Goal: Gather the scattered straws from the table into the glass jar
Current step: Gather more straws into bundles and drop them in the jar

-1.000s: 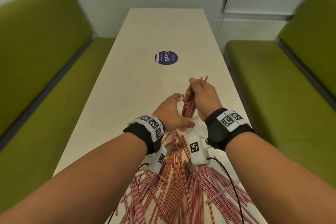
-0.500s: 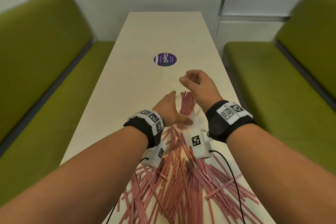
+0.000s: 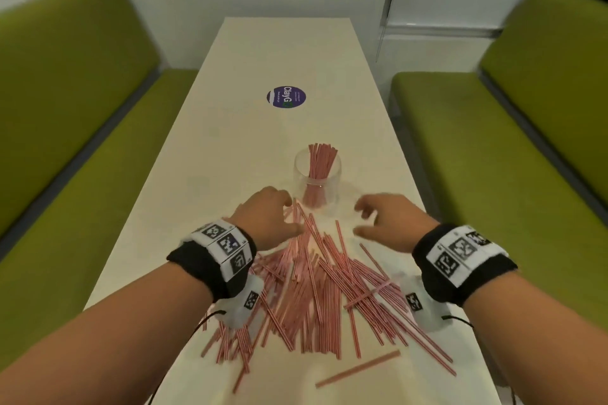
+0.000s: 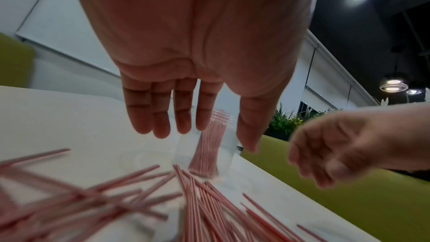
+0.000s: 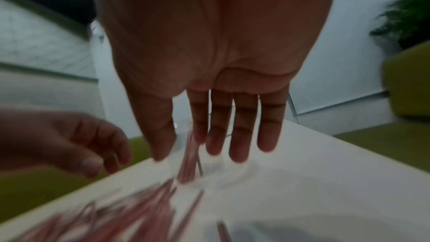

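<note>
Right hand (image 3: 388,223) is empty now, fingers slack and slightly spread, hovering just right of the far tip of the pile. Half a second ago it was up over the jar mouth, and a second ago it was pinching a bunch of straws there. So that bunch has been dropped and the hand has come back down and toward the body.

Left hand (image 3: 268,220) is also off the jar. Earlier it was cupped against the jar's side to steady it; now it sits low at the pile's far left edge, fingers loosely curled and holding nothing, thumb on or just over the nearest straws (too blurred to say which).

Glass jar (image 3: 317,179) stands upright on the counter (image 3: 230,128), just beyond both hands, touched by neither. The straws in the jar (image 3: 320,161) lean together and stick out above the rim.

Scattered straws (image 3: 316,283) are a big fan-shaped heap between the wrists; its far tip reaches almost to the jar base. A lone straw (image 3: 358,369) lies apart, nearer the body. Purple round sticker (image 3: 286,97) is farther up the counter, irrelevant.

Read: one deposit cycle closed, most of the job remains. Likely next is another pinch from the pile's far end. Risk: jar unbraced and close to the heap, so easy to knock.
</note>
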`<state>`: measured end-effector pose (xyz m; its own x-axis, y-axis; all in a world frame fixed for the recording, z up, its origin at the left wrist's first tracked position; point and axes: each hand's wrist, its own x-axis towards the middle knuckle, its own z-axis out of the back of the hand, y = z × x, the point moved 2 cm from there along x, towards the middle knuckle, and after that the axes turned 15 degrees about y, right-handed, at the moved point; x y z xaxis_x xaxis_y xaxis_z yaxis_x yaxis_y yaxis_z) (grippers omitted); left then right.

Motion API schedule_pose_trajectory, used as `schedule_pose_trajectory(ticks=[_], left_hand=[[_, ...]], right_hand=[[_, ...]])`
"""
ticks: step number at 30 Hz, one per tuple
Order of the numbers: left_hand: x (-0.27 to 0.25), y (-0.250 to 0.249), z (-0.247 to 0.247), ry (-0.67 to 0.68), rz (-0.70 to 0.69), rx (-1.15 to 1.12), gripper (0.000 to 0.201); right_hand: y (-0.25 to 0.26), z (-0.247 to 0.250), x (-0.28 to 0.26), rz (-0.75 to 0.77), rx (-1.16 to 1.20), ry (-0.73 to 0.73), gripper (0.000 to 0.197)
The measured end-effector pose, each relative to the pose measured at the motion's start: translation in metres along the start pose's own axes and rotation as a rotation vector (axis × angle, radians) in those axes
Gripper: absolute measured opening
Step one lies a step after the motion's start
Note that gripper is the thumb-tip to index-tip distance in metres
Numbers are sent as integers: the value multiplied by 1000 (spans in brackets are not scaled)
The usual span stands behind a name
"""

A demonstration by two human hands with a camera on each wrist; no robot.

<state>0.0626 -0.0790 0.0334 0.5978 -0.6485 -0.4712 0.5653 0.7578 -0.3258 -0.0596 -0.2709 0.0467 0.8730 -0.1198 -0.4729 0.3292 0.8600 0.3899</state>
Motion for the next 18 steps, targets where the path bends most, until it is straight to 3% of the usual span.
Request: schedule_pose_trajectory(ticks=[2, 6, 9, 12, 15, 18], left_hand=[[-15, -4, -16, 3, -6, 19, 62], [-48, -24, -48, 41, -27, 54, 40], [-74, -58, -81, 146, -234, 147, 24], [-88, -90, -121, 308, -429, 395, 32], [-88, -108, -145, 282, -420, 551, 27], [-86, -114, -148, 263, -342, 526, 25]], right_hand=[[-13, -25, -24, -42, -104, 133, 47], [-27, -64, -58, 2, -139, 169, 61], [-29, -79, -67, 59, -118, 98, 47], [-30, -82, -66, 66, -108, 9, 32], [-23, -83, -60, 86, -128, 4, 31], [-17, -83, -53, 88, -176, 34, 31]])
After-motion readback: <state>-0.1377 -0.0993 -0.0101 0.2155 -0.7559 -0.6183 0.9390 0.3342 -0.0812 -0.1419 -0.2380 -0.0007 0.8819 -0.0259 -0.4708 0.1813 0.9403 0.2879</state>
